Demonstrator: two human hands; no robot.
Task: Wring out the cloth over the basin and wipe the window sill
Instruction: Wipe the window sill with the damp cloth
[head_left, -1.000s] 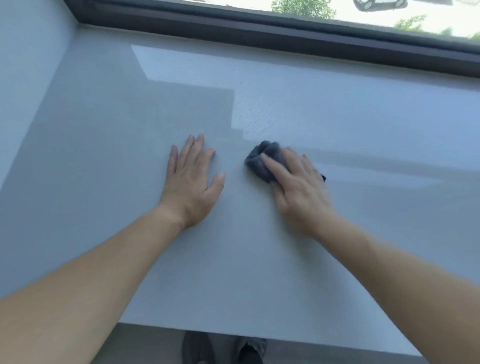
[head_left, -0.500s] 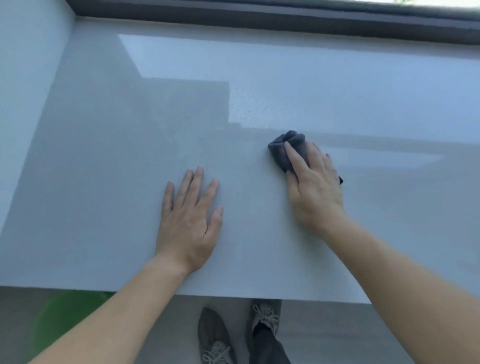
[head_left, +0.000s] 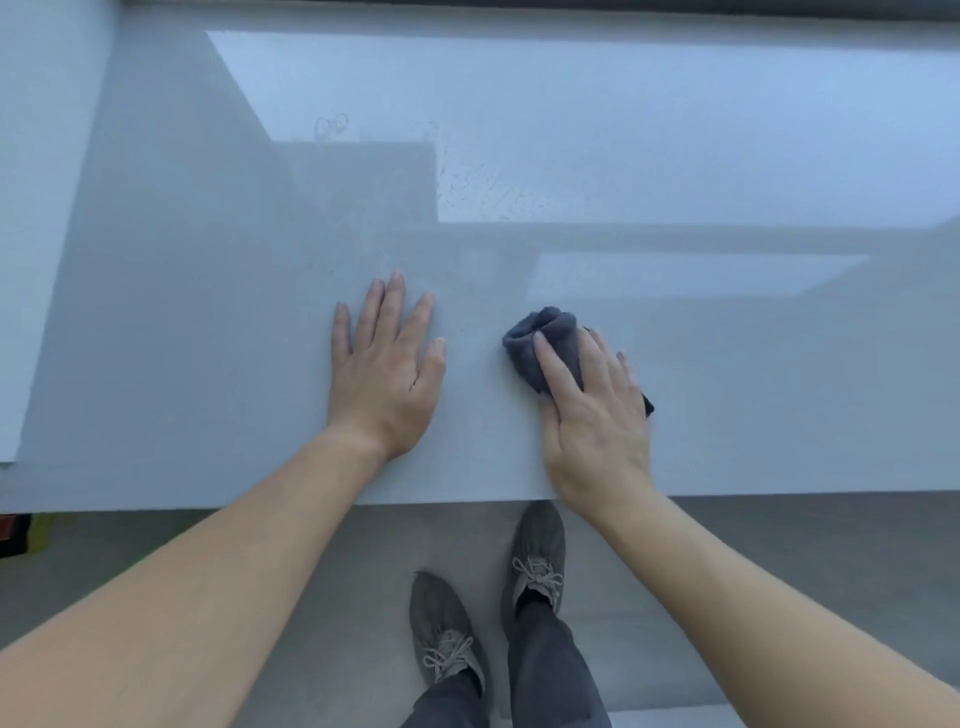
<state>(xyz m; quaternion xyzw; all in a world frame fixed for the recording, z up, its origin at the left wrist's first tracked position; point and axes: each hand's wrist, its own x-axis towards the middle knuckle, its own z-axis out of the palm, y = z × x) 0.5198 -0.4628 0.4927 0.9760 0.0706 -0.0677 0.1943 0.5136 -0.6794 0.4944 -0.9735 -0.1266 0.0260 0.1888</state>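
Lying bunched on the window sill (head_left: 156, 338) under the right hand (head_left: 595, 415): a dark grey cloth (head_left: 545, 340), its crumpled front edge poking out beyond the fingertips and a small dark corner showing past the outer side of the hand. Pressing down on it with the fingers (head_left: 550, 366) laid flat and close together, palm resting over the near part of the fabric; not gripping around it, only bearing on top. Sitting just beside, toward the inner side and clear of the cloth: the left hand (head_left: 384, 374), spread flat on the sill with fingers slightly fanned, holding nothing. Both wrists crossing the near edge of the sill, forearms reaching in from below.

Beyond the fingertips, showing on the glossy pale surface: streaky droplet marks (head_left: 478, 187) and a couple of ring-shaped spots (head_left: 330, 126), amid bright reflected patches of light. At the far edge, running across the top: a dark window frame (head_left: 623, 10). Below the wrists, standing on a grey floor (head_left: 831, 561): two grey laced shoes (head_left: 535, 561) and dark trouser legs (head_left: 550, 670).
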